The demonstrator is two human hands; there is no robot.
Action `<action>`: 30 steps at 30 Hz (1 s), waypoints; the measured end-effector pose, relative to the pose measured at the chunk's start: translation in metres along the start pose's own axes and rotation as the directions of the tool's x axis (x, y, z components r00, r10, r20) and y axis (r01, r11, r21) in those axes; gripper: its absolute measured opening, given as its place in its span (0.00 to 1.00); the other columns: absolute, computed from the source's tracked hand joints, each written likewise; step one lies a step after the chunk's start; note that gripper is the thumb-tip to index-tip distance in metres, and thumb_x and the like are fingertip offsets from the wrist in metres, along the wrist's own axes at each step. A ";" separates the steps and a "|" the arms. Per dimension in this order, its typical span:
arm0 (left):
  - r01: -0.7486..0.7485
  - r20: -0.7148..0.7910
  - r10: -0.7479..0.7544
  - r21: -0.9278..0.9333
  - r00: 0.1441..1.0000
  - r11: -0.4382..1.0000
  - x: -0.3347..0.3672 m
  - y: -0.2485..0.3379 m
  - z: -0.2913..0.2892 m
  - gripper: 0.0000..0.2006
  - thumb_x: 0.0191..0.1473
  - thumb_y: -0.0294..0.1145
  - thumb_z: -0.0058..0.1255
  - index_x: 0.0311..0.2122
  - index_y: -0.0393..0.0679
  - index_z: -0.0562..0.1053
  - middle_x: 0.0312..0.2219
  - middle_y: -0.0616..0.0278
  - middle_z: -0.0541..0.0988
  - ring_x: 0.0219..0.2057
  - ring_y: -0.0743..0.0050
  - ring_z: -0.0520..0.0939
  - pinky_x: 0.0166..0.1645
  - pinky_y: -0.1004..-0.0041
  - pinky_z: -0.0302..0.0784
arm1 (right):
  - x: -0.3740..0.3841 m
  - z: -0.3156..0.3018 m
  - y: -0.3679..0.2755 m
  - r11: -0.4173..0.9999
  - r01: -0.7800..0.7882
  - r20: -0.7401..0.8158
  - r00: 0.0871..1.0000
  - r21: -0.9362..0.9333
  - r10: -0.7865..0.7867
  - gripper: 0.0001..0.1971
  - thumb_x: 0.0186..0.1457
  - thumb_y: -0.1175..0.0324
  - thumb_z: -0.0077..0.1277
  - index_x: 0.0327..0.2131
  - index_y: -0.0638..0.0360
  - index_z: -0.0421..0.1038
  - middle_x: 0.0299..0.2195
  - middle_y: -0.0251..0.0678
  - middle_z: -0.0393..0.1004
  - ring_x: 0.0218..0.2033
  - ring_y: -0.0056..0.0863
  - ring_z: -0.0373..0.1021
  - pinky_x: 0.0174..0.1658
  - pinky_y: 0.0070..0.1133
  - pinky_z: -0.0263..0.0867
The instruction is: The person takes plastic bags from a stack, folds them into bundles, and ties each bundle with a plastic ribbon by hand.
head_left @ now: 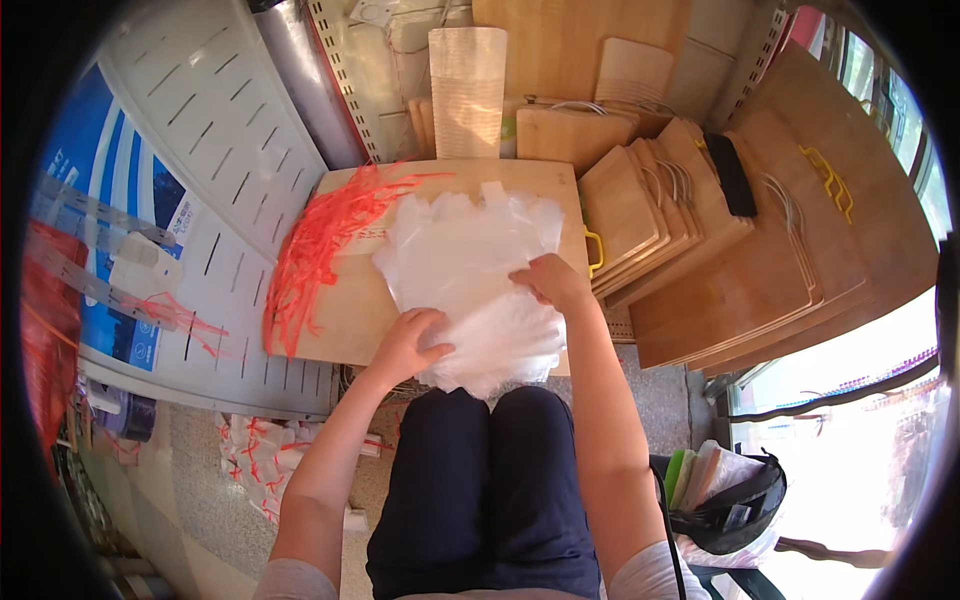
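A loose stack of thin white plastic bags (pixel 478 270) lies in front of me on a wooden board (pixel 350 310), its near edge reaching over my knees. My left hand (pixel 408 345) rests on the stack's near left part, thumb and fingers apart. On the right side of the stack, my right hand (pixel 545 280) has its fingers curled in and pressed together against the top; what they pinch, if anything, is too small to make out. A bunch of red plastic strips (pixel 325 245) spreads over the board's left side.
Wooden boards with handles (pixel 720 250) lean in rows at the right, a black item (pixel 728 175) hanging on one. A white slotted metal panel (pixel 210 190) stands at the left. Tied white bundles (pixel 270 460) lie on the floor, and a black bag (pixel 730 510) sits at my right.
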State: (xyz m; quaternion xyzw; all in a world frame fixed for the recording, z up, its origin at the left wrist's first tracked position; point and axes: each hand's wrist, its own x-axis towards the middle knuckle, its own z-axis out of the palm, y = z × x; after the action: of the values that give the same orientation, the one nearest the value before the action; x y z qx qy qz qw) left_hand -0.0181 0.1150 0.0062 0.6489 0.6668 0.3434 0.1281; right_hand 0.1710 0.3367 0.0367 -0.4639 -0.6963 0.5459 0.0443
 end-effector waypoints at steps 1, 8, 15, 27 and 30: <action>0.005 -0.057 -0.005 0.000 0.998 1.000 0.000 0.003 -0.002 0.22 0.44 0.35 0.63 0.44 0.38 0.71 0.44 0.51 0.73 0.48 0.54 0.72 0.51 0.64 0.69 | -0.001 -0.001 -0.007 1.000 0.000 -0.002 1.000 0.001 0.000 0.15 0.45 0.62 0.60 0.22 0.64 0.70 0.16 0.38 0.68 0.15 0.27 0.63 0.18 0.25 0.58; 0.229 -0.080 -0.293 -0.442 0.953 0.867 -0.027 0.095 0.019 0.13 0.51 0.33 0.57 0.40 0.38 0.71 0.37 0.58 0.73 0.41 0.67 0.75 0.41 0.74 0.72 | -0.008 0.007 -0.041 0.295 -0.140 0.142 0.990 0.945 0.014 0.10 0.53 0.72 0.56 0.26 0.54 0.63 0.17 0.24 0.58 0.15 0.13 0.52 0.16 0.13 0.48; 0.145 0.391 -0.460 -0.864 0.797 -0.483 0.002 0.100 0.022 0.24 0.58 0.50 0.46 0.51 0.41 0.66 0.49 0.53 0.72 0.52 0.64 0.71 0.56 0.63 0.65 | -0.095 0.081 -0.025 0.435 0.227 -0.260 0.965 0.871 0.018 0.22 0.53 0.69 0.54 0.51 0.61 0.63 0.24 0.22 0.65 0.18 0.08 0.55 0.20 0.11 0.52; 0.395 0.049 -0.543 -0.741 0.838 0.543 -0.028 0.080 -0.067 0.19 0.59 0.32 0.45 0.53 0.32 0.64 0.42 0.57 0.74 0.43 0.74 0.74 0.49 0.72 0.69 | -0.190 0.093 0.026 0.903 0.430 -0.225 0.879 -0.011 -0.421 0.22 0.51 0.64 0.59 0.46 0.68 0.67 0.24 0.35 0.76 0.21 0.19 0.70 0.27 0.17 0.67; 0.316 0.105 -0.299 -0.376 0.948 0.871 -0.030 0.134 -0.135 0.19 0.58 0.32 0.46 0.51 0.32 0.65 0.39 0.55 0.77 0.40 0.70 0.76 0.47 0.70 0.70 | -0.211 0.070 -0.016 0.752 0.641 -0.427 0.643 -0.153 -0.636 0.31 0.45 0.70 0.61 0.53 0.65 0.62 0.43 0.45 0.73 0.40 0.33 0.72 0.43 0.26 0.68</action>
State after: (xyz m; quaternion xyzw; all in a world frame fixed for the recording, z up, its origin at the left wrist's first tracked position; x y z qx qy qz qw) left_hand 0.0071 0.0362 0.1802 0.5033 0.6773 0.4297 0.3214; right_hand 0.2413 0.1408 0.1153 -0.3021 -0.7809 0.3752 0.3977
